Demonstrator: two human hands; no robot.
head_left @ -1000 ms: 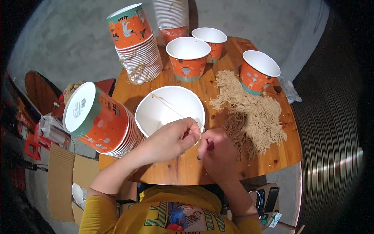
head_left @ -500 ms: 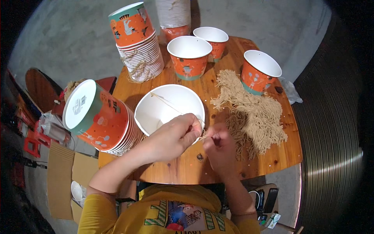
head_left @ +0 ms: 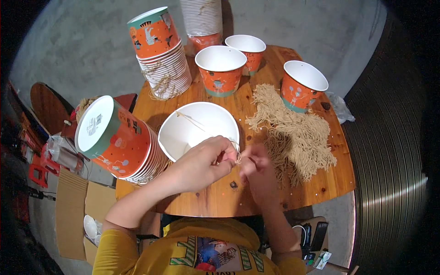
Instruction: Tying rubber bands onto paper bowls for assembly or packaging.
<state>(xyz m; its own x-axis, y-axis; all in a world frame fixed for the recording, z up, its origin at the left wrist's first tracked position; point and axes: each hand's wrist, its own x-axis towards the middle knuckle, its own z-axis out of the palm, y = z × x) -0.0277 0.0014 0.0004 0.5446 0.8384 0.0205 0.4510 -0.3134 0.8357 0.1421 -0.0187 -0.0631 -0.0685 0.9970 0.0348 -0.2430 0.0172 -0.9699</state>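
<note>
Though any grip by the blurred right hand (head_left: 258, 167) cannot be told, thin tan twine (head_left: 189, 118), pinched by the left hand (head_left: 201, 165) beside the round white-lined paper bucket (head_left: 221, 121) mid-frame, should be steadied.

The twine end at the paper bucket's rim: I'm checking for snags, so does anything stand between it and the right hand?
Nothing visible does. The twine end pokes from the left hand's pinch, and the right hand is close beside it, though blur hides whether they touch. The yarn pile lies farther right.
</note>
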